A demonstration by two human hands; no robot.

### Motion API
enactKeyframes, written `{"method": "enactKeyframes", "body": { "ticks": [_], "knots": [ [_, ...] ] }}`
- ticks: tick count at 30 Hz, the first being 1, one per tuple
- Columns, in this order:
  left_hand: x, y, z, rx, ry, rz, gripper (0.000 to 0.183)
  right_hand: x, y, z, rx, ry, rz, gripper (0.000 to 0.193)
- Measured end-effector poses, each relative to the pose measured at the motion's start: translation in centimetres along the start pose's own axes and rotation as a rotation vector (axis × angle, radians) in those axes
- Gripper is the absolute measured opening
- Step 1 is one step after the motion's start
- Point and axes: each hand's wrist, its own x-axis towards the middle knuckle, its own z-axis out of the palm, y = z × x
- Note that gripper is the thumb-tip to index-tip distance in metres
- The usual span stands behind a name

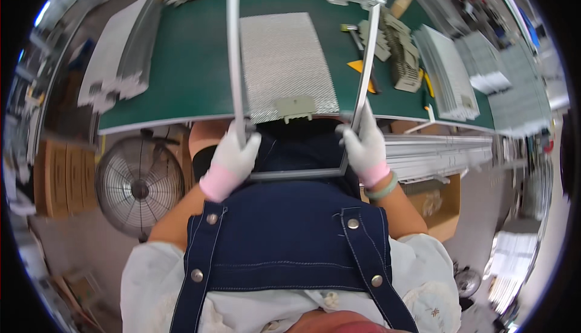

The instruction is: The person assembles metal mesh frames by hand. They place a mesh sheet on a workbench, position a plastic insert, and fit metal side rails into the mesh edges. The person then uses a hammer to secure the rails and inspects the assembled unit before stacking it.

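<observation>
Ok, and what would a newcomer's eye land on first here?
First, the long pale frame, its sides gripped by the gloved left hand and right hand, its crossbar over the dark blue apron. Next, the shiny silvery sheet on the green table, seen between those sides. Then the round fan to the person's left.

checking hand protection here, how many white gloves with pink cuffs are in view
2: one white, pink-cuffed glove on the left hand, another on the right hand, each gripping one long side of the silver metal frame. Others may be hidden.
</observation>
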Motion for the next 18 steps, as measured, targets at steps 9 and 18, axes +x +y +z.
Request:
{"method": "enactKeyframes", "body": {
  "ticks": [9, 18],
  "knots": [
    [5.1, -2.3, -0.7, 0.062, -0.069, -0.33, 0.044, 9.5, 4.8, 2.8, -0.684, 0.04, -0.059, 0.052],
    [2.7, -4.3, -0.7, -0.147, 0.032, -0.246, 0.031, 5.5, 4.2, 1.7, -0.577, 0.056, 0.029, 0.056]
  ]
}}
